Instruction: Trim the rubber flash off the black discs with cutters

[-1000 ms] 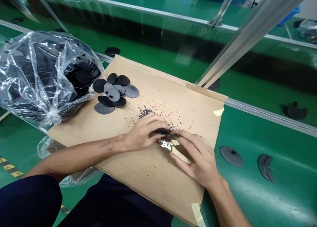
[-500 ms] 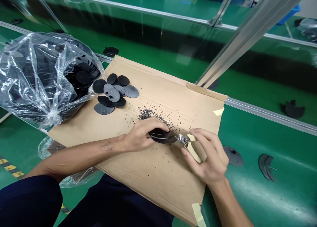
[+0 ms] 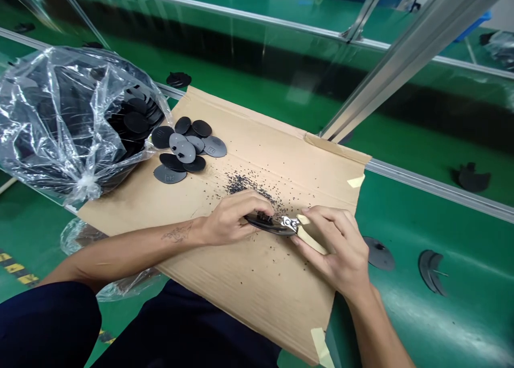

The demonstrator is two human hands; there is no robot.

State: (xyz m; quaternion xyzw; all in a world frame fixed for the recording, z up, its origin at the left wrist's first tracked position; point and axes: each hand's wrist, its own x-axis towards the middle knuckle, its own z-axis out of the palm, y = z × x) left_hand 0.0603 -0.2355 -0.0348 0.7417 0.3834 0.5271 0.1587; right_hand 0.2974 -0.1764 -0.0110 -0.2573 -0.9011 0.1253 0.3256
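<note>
My left hand (image 3: 236,216) grips a black oval plastic part (image 3: 271,227) by its left end, thumb and fingers closed round it. Small raised bits stand on the part's upper face near my fingertips. In my right hand (image 3: 341,245) is a pair of cream-handled nippers (image 3: 311,240), fingers wrapped round the handles. The metal jaws meet the part's right end; whether they are closed on it I cannot tell. Under and behind the hands, tiny black clippings (image 3: 241,183) lie scattered over a cardboard sheet (image 3: 209,266).
A loose pile of black and grey oval parts (image 3: 183,147) lies on the cardboard's left side. Beside it bulges a clear plastic bag (image 3: 80,127) full of similar parts. An aluminium post (image 3: 385,79) rises behind the sheet. Right, a curved black part (image 3: 431,271) lies on the green surface.
The nippers have moved left, their jaws now at the part's right end. The oval part has been tilted, so more of its upper face with the raised bits shows.
</note>
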